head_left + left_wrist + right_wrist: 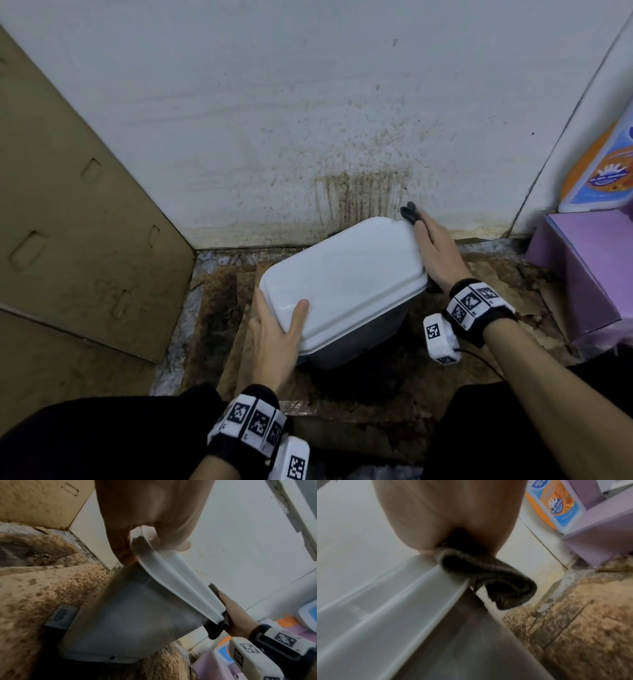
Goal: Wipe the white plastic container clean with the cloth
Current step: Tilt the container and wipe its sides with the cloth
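Observation:
A white plastic container (pixel 342 274) with its lid on stands tilted on the dirty floor by the wall. My left hand (pixel 274 335) grips its near left corner, thumb on the lid and fingers under the rim (pixel 154 536). My right hand (pixel 435 253) holds a dark cloth (pixel 409 214) against the container's right rim. In the right wrist view the cloth (pixel 488 577) is folded over the lid's edge under my fingers. The left wrist view shows the container's grey side (pixel 128 615) and the cloth (pixel 216 626) at its far corner.
A stained white wall (pixel 308 120) stands close behind. Cardboard (pixel 68 222) leans at the left. A purple box (pixel 582 267) and an orange-and-blue package (pixel 603 168) sit at the right. Brown soiled cardboard (pixel 496 291) covers the floor. My knees are at the bottom.

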Action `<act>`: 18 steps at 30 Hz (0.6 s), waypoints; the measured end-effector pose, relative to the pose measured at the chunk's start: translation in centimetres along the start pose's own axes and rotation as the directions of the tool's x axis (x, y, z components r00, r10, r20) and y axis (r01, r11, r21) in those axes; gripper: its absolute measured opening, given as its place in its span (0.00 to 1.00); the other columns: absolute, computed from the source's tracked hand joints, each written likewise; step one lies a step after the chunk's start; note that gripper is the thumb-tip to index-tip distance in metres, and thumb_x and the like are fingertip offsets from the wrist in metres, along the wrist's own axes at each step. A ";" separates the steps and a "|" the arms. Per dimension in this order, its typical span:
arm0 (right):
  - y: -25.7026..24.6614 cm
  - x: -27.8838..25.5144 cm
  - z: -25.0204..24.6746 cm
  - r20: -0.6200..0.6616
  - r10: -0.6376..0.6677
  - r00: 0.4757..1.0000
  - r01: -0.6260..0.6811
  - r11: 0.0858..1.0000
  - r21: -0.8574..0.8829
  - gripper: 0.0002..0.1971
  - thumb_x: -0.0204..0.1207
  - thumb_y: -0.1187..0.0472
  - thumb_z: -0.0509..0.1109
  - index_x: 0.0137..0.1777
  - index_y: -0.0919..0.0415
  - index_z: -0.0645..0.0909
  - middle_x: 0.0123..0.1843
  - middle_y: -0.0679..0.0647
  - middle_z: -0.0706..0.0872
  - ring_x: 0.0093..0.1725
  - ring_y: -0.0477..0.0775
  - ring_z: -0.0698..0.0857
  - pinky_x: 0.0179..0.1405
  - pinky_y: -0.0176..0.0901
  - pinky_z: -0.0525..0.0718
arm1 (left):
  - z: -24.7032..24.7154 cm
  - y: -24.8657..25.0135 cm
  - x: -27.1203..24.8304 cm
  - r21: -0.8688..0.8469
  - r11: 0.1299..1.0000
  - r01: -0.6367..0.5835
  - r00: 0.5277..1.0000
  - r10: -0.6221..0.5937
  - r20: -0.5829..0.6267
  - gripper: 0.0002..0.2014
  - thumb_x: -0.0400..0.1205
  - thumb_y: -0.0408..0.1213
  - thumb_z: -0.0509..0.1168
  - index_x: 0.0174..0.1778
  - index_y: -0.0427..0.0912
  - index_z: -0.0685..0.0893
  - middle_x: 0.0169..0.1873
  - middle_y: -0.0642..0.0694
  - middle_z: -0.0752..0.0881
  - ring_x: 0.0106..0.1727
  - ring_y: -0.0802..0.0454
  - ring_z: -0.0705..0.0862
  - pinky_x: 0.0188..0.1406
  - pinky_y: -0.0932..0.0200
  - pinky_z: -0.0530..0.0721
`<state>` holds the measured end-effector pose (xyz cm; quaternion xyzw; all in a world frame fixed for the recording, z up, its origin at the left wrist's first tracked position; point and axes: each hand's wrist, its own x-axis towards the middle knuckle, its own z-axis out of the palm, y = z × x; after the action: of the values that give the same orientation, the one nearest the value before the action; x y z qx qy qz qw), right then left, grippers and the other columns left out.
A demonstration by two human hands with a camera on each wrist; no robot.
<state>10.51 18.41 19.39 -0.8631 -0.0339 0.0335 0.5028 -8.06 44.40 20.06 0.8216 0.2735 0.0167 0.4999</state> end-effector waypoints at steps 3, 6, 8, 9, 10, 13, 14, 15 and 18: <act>-1.0 -0.4 -0.9 0.084 -0.032 0.996 0.028 0.999 0.045 0.28 0.85 0.33 0.56 0.84 0.37 0.67 0.82 0.46 0.75 0.79 0.51 0.73 0.79 0.60 0.73 | -0.2 -0.9 1.0 -0.061 0.994 -0.094 0.995 0.093 -0.031 0.48 0.81 0.68 0.67 0.90 0.59 0.48 0.83 0.50 0.69 0.79 0.51 0.73 0.75 0.52 0.73; -1.4 -0.9 -1.3 0.094 -0.018 0.995 0.011 0.997 0.078 0.28 0.86 0.39 0.63 0.85 0.38 0.66 0.83 0.45 0.74 0.75 0.47 0.75 0.72 0.49 0.76 | -0.1 -1.2 1.4 -0.093 0.990 -0.106 0.994 0.104 -0.024 0.54 0.76 0.74 0.67 0.91 0.57 0.47 0.83 0.53 0.69 0.81 0.51 0.72 0.80 0.45 0.73; -1.6 -1.0 -1.3 0.099 -0.025 0.995 0.016 0.996 0.088 0.28 0.86 0.41 0.64 0.86 0.38 0.65 0.83 0.44 0.74 0.74 0.47 0.76 0.68 0.47 0.77 | 0.0 -1.3 1.4 -0.076 0.993 -0.092 0.996 0.091 -0.021 0.57 0.73 0.78 0.64 0.91 0.58 0.43 0.87 0.51 0.65 0.84 0.50 0.68 0.84 0.42 0.70; -1.7 -1.1 -1.3 0.107 -0.028 0.994 0.018 0.995 0.099 0.28 0.87 0.42 0.63 0.86 0.38 0.64 0.83 0.44 0.73 0.74 0.48 0.76 0.68 0.48 0.79 | 0.0 -1.4 1.5 -0.069 0.994 -0.081 0.997 0.080 -0.015 0.59 0.71 0.79 0.62 0.91 0.59 0.41 0.88 0.51 0.63 0.86 0.49 0.67 0.85 0.41 0.69; -1.6 -1.3 -1.3 0.113 -0.028 0.993 0.016 0.994 0.105 0.28 0.87 0.43 0.63 0.86 0.38 0.63 0.83 0.44 0.73 0.76 0.49 0.76 0.70 0.51 0.80 | -0.1 -1.5 1.6 -0.064 0.994 -0.084 0.996 0.083 -0.011 0.59 0.71 0.80 0.62 0.91 0.58 0.41 0.89 0.50 0.62 0.86 0.49 0.65 0.85 0.41 0.67; -1.3 -2.1 -1.2 0.089 -0.030 0.996 0.017 0.990 0.141 0.29 0.87 0.44 0.63 0.87 0.38 0.62 0.84 0.44 0.72 0.80 0.51 0.74 0.76 0.59 0.78 | -0.3 -1.4 1.6 -0.052 0.993 -0.102 0.995 0.103 0.008 0.59 0.72 0.78 0.62 0.92 0.55 0.41 0.89 0.52 0.60 0.87 0.51 0.63 0.83 0.51 0.65; -1.3 -2.4 -1.2 0.070 -0.020 0.997 0.009 0.988 0.153 0.29 0.87 0.44 0.63 0.87 0.40 0.62 0.84 0.45 0.72 0.81 0.51 0.73 0.77 0.60 0.77 | -0.5 -1.5 1.9 -0.061 0.991 -0.116 0.993 0.117 0.015 0.58 0.74 0.77 0.63 0.92 0.55 0.42 0.89 0.53 0.60 0.87 0.52 0.63 0.80 0.54 0.65; -1.1 -2.8 -1.1 0.048 -0.004 0.999 -0.004 0.986 0.165 0.29 0.87 0.44 0.63 0.87 0.42 0.62 0.84 0.45 0.71 0.81 0.51 0.73 0.78 0.60 0.76 | -0.8 -1.3 2.2 -0.074 0.990 -0.121 0.992 0.123 0.024 0.56 0.76 0.75 0.64 0.92 0.55 0.43 0.88 0.54 0.60 0.87 0.52 0.63 0.80 0.54 0.65; -0.7 -4.4 -0.6 -0.033 0.050 0.998 -0.043 0.982 0.185 0.30 0.87 0.45 0.64 0.87 0.45 0.63 0.85 0.45 0.71 0.82 0.50 0.71 0.81 0.58 0.73 | -1.8 -1.8 4.1 -0.076 0.989 -0.126 0.987 0.133 0.086 0.50 0.77 0.75 0.65 0.91 0.64 0.50 0.87 0.59 0.64 0.85 0.55 0.68 0.84 0.46 0.69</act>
<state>6.16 17.81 20.45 -0.8140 -0.0012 0.0318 0.5800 -5.87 48.43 18.41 0.8193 0.1960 0.0216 0.5384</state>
